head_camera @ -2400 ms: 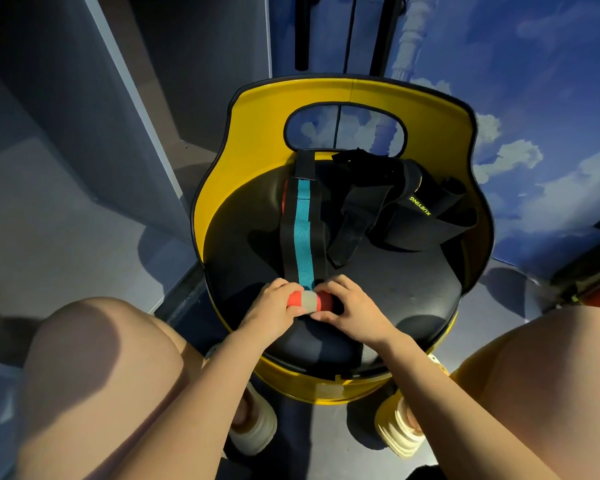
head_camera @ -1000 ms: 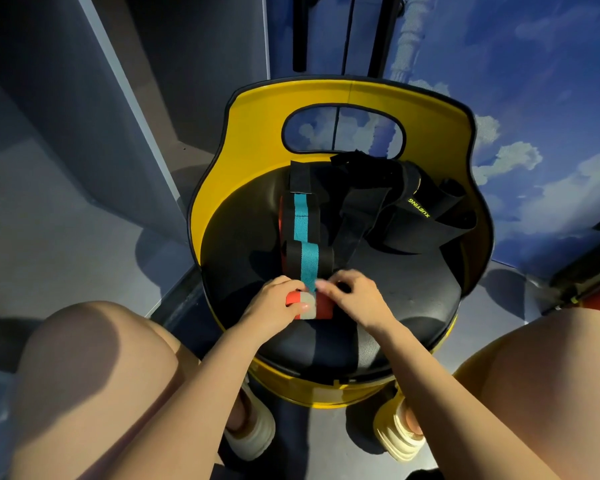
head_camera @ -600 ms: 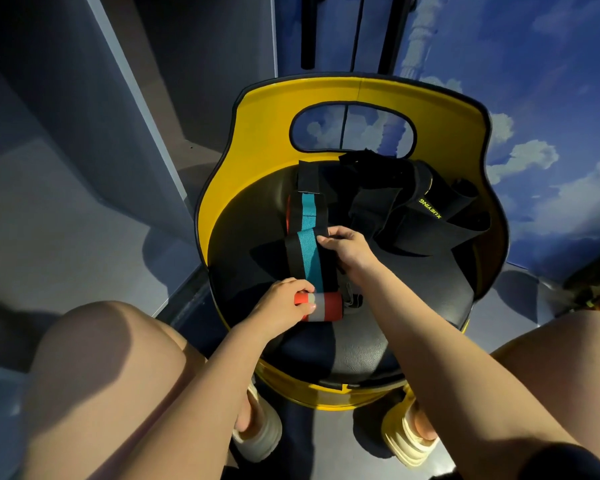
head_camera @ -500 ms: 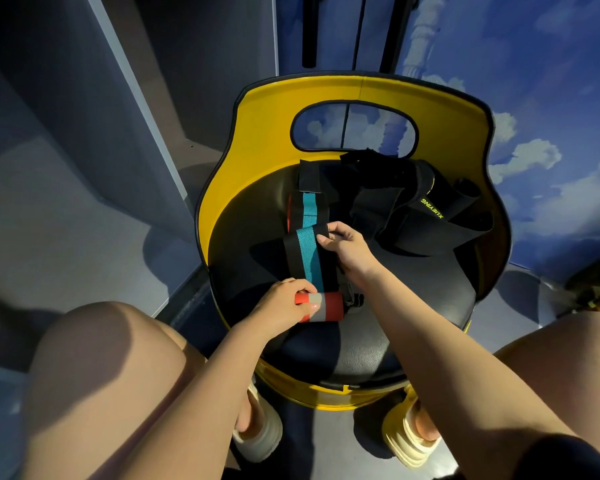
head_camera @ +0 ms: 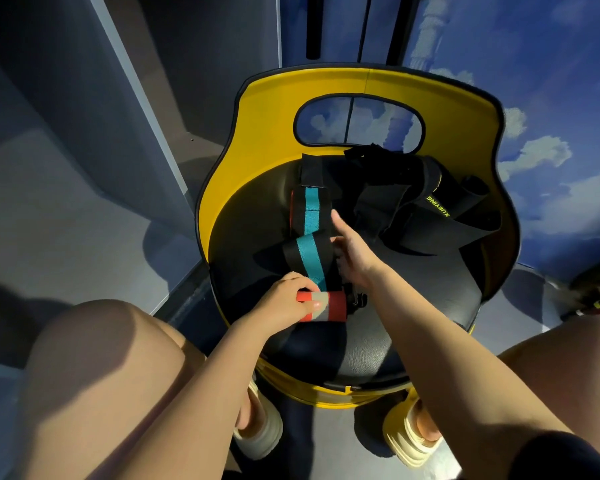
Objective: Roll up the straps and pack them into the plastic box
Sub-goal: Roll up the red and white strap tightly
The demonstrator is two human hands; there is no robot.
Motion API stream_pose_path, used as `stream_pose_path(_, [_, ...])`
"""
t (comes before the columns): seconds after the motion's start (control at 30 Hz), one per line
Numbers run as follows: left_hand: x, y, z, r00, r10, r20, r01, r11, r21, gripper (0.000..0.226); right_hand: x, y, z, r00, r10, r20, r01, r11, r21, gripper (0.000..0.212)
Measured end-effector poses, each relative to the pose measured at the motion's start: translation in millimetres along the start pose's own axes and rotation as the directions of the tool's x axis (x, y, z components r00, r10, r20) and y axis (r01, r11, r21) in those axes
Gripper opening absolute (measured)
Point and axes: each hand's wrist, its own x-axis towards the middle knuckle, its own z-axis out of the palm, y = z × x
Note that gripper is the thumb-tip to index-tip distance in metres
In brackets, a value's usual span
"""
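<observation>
Left hand (head_camera: 284, 299) fingers clamped on strap roll (head_camera: 323, 306) — right hand (head_camera: 352, 252) fingers apart beside loose strap (head_camera: 307, 244).

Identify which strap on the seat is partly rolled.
The teal-striped strap: its near end is a red-and-grey roll held by the left hand. The black straps lie loose behind it.

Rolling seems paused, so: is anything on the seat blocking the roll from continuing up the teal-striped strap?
Nothing solid. Ahead of the roll held by the left hand, the strap lies kinked; the right hand is beside it.
</observation>
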Motion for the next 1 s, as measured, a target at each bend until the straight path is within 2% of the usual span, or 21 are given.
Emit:
stream_pose_path(0.07, [0.6, -0.4, 1.6, 1.000, 0.006, -0.019, -0.006, 1.000, -0.008, 0.025, 2.6, -8.8, 2.0, 0.996, 0.087, -0.034, -0.085, 0.994, 0.068, 0.048])
stream_pose_path(0.13, [1.5, -0.3, 2.0, 1.000, -0.002, -0.030, 0.002, 1.000, -0.018, 0.027, 0.3, -14.6, 7.2, 0.979, 0.176, -0.102, -0.175, 0.984, 0.024, 0.025])
stream_pose_path(0.2, [2.1, -0.7, 2.0, 1.000, -0.011, -0.018, 0.010, 1.000, -0.026, 0.026, 2.9, -13.0, 8.3, 0.970, 0.131, -0.206, -0.146, 0.988, -0.059, 0.009])
stream_pose_path(0.33, [0.8, -2.1, 2.8, 1.000, -0.020, 0.006, 0.020, 1.000, -0.007, 0.029, 13.2, -8.4, 11.2, 0.971, -0.130, -0.202, 0.152, 0.983, 0.100, 0.028])
stream_pose_path(0.4, [0.9, -2.2, 3.4, 1.000, -0.022, 0.002, 0.022, 1.000, -0.002, 0.032, 18.5, -8.0, 12.1, 0.955, -0.194, -0.226, 0.211, 0.976, 0.051, 0.029])
stream_pose_path(0.47, [0.9, -2.0, 3.2, 1.000, -0.027, 0.010, 0.027, 1.000, -0.005, 0.033, 27.0, -8.9, 10.3, 0.939, -0.215, -0.270, 0.196, 0.976, -0.095, 0.036])
stream_pose_path(0.57, [2.0, -2.3, 3.4, 1.000, -0.030, 0.004, 0.030, 1.000, 0.000, 0.033, 28.2, -14.5, 9.5, 0.929, -0.187, -0.321, 0.080, 0.944, -0.320, 0.052])
stream_pose_path(0.63, [3.2, -2.5, 4.3, 1.000, -0.030, -0.005, 0.030, 1.000, 0.001, 0.033, 21.5, -16.4, 6.7, 0.917, -0.167, -0.361, 0.008, 0.916, -0.401, 0.054])
stream_pose_path(0.7, [3.6, -1.9, 4.6, 0.999, -0.037, -0.006, 0.037, 0.999, -0.004, 0.029, 9.6, -13.5, 3.1, 0.929, -0.150, -0.338, -0.015, 0.898, -0.440, 0.049])
stream_pose_path(0.83, [4.1, -1.6, 4.5, 1.000, -0.031, -0.003, 0.031, 0.999, 0.008, 0.024, -3.2, 1.4, -0.2, 0.944, -0.216, -0.249, 0.100, 0.908, -0.407, 0.050])
stream_pose_path(0.93, [3.8, -2.8, 5.3, 1.000, -0.025, -0.014, 0.025, 1.000, 0.013, 0.024, 2.6, 8.3, 4.9, 0.889, -0.363, -0.279, 0.242, 0.889, -0.388, 0.047])
stream_pose_path(1.0, [3.6, -3.4, 6.0, 1.000, -0.023, -0.016, 0.023, 1.000, 0.020, 0.026, 6.3, 11.8, 8.7, 0.859, -0.411, -0.305, 0.276, 0.874, -0.399, 0.047])
